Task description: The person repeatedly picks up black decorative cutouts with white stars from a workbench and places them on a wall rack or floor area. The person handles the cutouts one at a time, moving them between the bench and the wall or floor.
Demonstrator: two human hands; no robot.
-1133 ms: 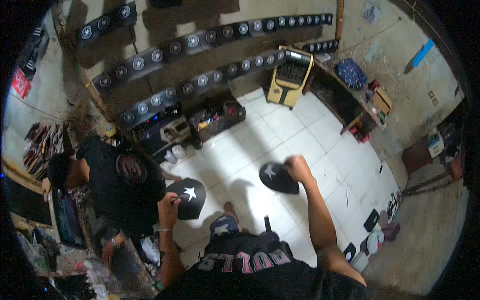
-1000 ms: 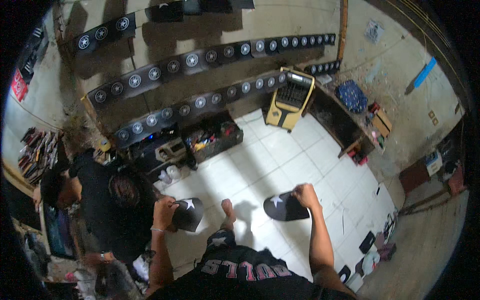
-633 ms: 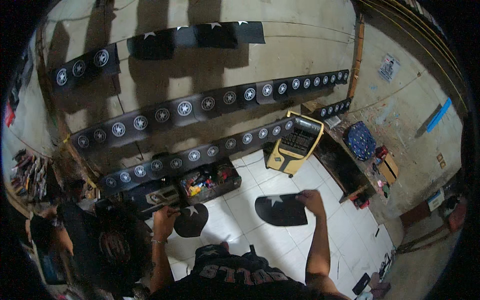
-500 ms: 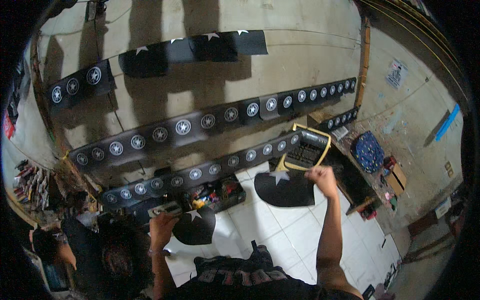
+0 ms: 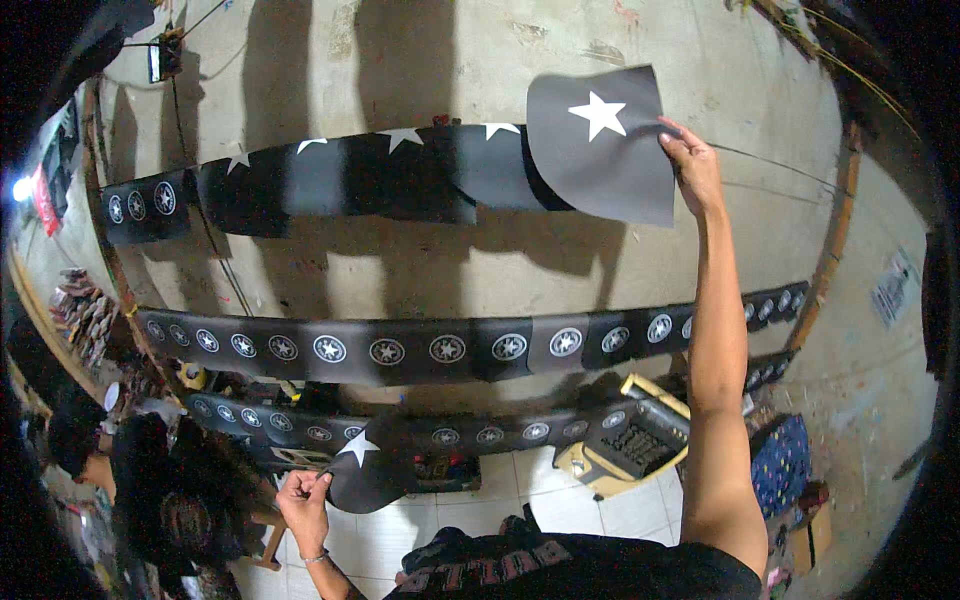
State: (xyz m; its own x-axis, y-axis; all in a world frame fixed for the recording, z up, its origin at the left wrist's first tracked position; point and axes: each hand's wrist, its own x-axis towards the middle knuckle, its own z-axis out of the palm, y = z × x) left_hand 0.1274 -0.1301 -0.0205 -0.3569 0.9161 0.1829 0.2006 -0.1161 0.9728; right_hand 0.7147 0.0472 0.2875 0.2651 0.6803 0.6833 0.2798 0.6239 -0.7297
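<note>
My right hand point(image 5: 690, 160) pinches the right edge of a dark grey cut piece with a white star point(image 5: 597, 165), raised high against the top row of hanging star pieces point(image 5: 400, 180), beside its right end. My left hand point(image 5: 303, 505) pinches the left edge of a second dark piece with a white star point(image 5: 375, 478), held lower, in front of the bottom row of hanging pieces point(image 5: 470, 425). A middle row of pieces printed with ringed stars point(image 5: 390, 355) crosses the wall between the two hands.
A co-worker in dark clothing point(image 5: 165, 500) is at the lower left beside clutter. A yellow wheeled appliance point(image 5: 600, 468) stands on the tiled floor point(image 5: 535, 490) below the rows. A dotted blue bag point(image 5: 778, 465) and cardboard point(image 5: 812, 535) are at the lower right. Wooden posts point(image 5: 838, 240) edge the wall.
My right arm has risen with its piece from over the floor to the top row. The view has tilted up toward the wall. My left hand still grips its piece low.
</note>
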